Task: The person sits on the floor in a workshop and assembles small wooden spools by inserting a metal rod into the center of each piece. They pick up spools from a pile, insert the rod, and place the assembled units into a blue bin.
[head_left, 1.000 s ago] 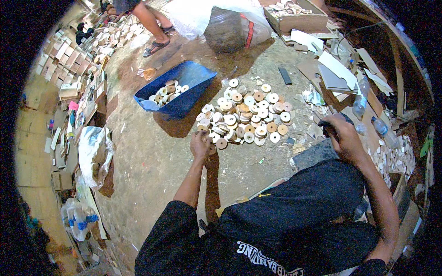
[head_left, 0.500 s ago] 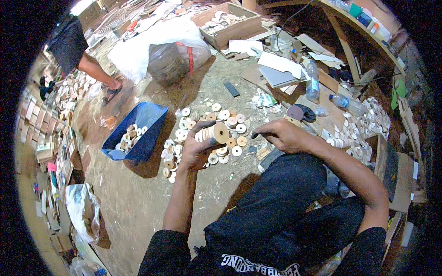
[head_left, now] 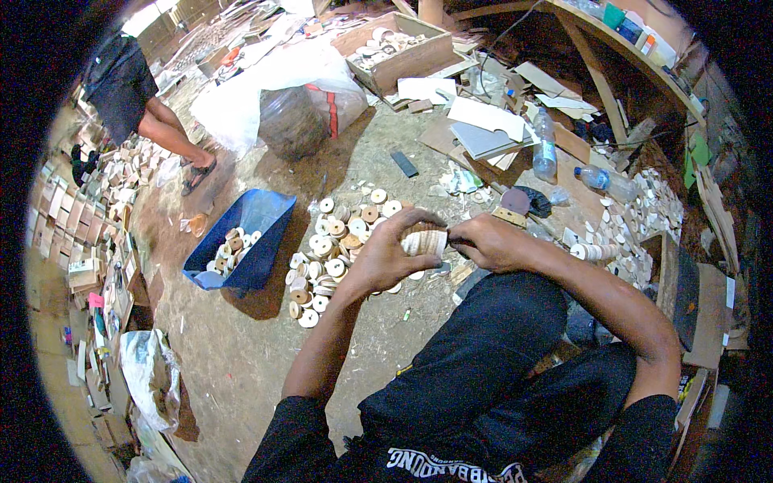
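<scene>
My left hand (head_left: 388, 256) is wrapped round a stack of pale wooden discs (head_left: 425, 244), lying sideways with its end toward my right hand. At that end my right hand (head_left: 493, 244) has its fingers pinched together against the stack. Whatever those fingertips hold, if anything, is hidden. Below and left of my left hand, a loose pile of round wooden discs with centre holes (head_left: 320, 245) lies on the floor. Left of the pile, a blue cut-open plastic container (head_left: 272, 216) holds several more discs.
Another person's leg (head_left: 171, 135) stands at the far left. A filled plastic sack (head_left: 291, 125) and a wooden box of pieces (head_left: 419, 60) lie at the back. Plastic bottles (head_left: 545, 145) and board offcuts (head_left: 487, 117) are on the right. My bent knee is below my right hand.
My left hand has moved right with the disc stack and turned its end toward my right hand. My right fingertips now meet that end. The other person's legs have shifted slightly.
</scene>
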Tool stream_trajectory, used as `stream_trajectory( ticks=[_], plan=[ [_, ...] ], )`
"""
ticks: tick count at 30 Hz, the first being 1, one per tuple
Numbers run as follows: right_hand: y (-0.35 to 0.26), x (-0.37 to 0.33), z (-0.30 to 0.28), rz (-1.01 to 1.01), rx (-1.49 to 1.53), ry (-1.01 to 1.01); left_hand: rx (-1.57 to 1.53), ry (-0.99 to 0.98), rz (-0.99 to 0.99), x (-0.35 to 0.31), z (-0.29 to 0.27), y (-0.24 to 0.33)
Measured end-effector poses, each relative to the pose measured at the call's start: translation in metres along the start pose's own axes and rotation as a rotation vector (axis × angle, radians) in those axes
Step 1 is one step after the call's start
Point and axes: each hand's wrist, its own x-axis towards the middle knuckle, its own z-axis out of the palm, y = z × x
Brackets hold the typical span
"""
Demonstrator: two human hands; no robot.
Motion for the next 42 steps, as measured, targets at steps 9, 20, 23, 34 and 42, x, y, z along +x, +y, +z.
stream_trajectory(
  ticks=[9,20,23,34,42],
  plan=[
    [0.014,-0.004,0.006,-0.004,0.137,0.281,-1.068,0.352,-0.098,0.004,0.015,-0.022],
    [0.008,-0.008,0.002,0.040,0.204,0.350,-0.272,0.522,0.168,0.005,0.017,-0.020],
    [0.003,-0.008,-0.002,0.044,0.128,0.390,-0.259,0.528,0.118,0.008,0.016,-0.016],
    [-0.012,-0.014,-0.031,0.149,-0.642,0.018,-0.015,0.568,0.073,0.026,0.004,-0.006],
    [0.013,-0.025,-0.004,0.005,-0.246,0.368,-0.138,0.606,0.178,0.019,0.020,-0.020]
  ],
)
